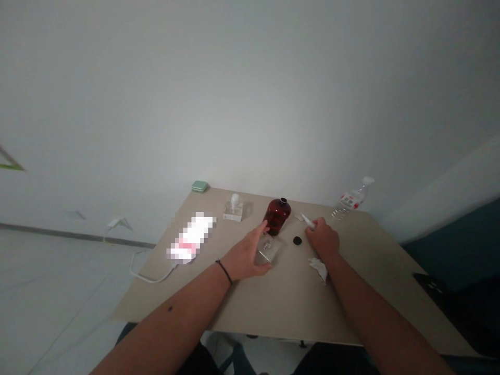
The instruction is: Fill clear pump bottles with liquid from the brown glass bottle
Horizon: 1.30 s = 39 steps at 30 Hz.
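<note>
My left hand (244, 256) wraps around a square clear glass bottle (268, 250) lying low on the beige table (289, 302), its thumb raised close to a dark red glass bottle (277, 216). My right hand (322, 238) grips a slim white tube (308, 222) between its fingers. A round black cap (297, 240) lies on the table between my hands. Just below my right hand is a crumpled white tissue (318, 269). Farther left stands a clear glass bottle with a white cap (233, 207).
A blurred white and pink package (191, 238) lies at the left, with a white cable (148, 276) trailing off the table edge. A green tin (199, 186) and a plastic water bottle (350, 201) sit along the far edge, against a white wall.
</note>
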Motion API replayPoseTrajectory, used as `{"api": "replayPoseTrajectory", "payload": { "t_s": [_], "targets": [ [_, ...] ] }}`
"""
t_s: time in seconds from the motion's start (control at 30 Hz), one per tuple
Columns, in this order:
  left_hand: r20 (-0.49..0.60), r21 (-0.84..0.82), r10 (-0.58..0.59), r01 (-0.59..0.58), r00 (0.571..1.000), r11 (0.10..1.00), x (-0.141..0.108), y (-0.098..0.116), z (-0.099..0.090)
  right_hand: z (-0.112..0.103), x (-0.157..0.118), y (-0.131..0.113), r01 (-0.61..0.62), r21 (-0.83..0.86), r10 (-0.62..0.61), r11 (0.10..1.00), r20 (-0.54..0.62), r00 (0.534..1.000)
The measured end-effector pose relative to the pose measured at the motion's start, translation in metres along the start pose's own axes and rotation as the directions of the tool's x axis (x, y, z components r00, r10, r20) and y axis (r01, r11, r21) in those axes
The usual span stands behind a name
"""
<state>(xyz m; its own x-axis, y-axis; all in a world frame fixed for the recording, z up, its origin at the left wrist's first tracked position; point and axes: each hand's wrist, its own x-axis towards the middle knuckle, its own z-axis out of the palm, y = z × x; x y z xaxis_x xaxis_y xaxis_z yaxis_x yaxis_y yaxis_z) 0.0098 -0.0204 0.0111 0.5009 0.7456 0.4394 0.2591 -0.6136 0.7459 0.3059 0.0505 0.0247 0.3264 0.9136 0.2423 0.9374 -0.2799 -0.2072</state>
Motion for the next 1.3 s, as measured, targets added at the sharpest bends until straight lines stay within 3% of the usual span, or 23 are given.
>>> {"api": "replayPoseTrajectory", "payload": {
  "t_s": [0.17, 0.37, 0.5, 0.67, 0.73, 0.87, 1.0, 1.13, 1.2, 1.3],
  "targets": [
    [0.013, -0.002, -0.013, 0.013, 1.000, 1.000, -0.001, -0.001, 0.000, -0.004, -0.002, 0.001, 0.149, -0.130, -0.149, 0.980, 0.007, 0.989],
    [0.008, -0.018, -0.023, 0.023, 1.000, 1.000, -0.002, 0.000, -0.001, -0.010, -0.006, 0.006, 0.200, -0.104, -0.196, 0.974, 0.049, 0.979],
    [0.001, -0.034, -0.031, 0.031, 1.000, 0.999, -0.004, 0.000, -0.001, -0.017, -0.010, 0.020, 0.200, -0.001, -0.200, 0.980, 0.015, 0.980],
    [-0.027, -0.051, -0.015, 0.013, 1.000, 0.999, -0.004, -0.005, 0.001, -0.033, -0.021, 0.031, 0.296, 0.279, -0.251, 0.913, -0.186, 0.950],
    [-0.039, -0.072, -0.007, 0.004, 0.999, 0.997, -0.004, -0.007, 0.002, -0.039, -0.024, 0.024, 0.310, 0.409, -0.244, 0.858, -0.206, 0.948],
    [-0.051, -0.141, -0.072, 0.064, 0.996, 0.988, -0.004, -0.010, 0.005, -0.039, -0.026, -0.010, 0.271, 0.619, -0.245, 0.737, -0.129, 0.961],
    [-0.052, -0.161, -0.147, 0.137, 0.988, 0.977, -0.005, -0.010, 0.004, -0.024, -0.024, -0.050, 0.208, 0.764, -0.307, 0.610, -0.014, 0.951],
    [-0.030, -0.191, -0.102, 0.094, 0.994, 0.977, -0.006, -0.011, 0.002, -0.006, -0.024, -0.080, 0.142, 0.849, -0.323, 0.508, 0.035, 0.946],
    [-0.025, -0.194, -0.101, 0.094, 0.995, 0.977, -0.007, -0.011, 0.002, 0.000, -0.025, -0.090, 0.109, 0.866, -0.297, 0.489, 0.048, 0.954],
    [-0.044, -0.153, -0.188, 0.179, 0.981, 0.972, -0.007, -0.013, 0.003, 0.005, -0.026, -0.100, 0.103, 0.857, -0.218, 0.505, 0.011, 0.976]
  ]
}}
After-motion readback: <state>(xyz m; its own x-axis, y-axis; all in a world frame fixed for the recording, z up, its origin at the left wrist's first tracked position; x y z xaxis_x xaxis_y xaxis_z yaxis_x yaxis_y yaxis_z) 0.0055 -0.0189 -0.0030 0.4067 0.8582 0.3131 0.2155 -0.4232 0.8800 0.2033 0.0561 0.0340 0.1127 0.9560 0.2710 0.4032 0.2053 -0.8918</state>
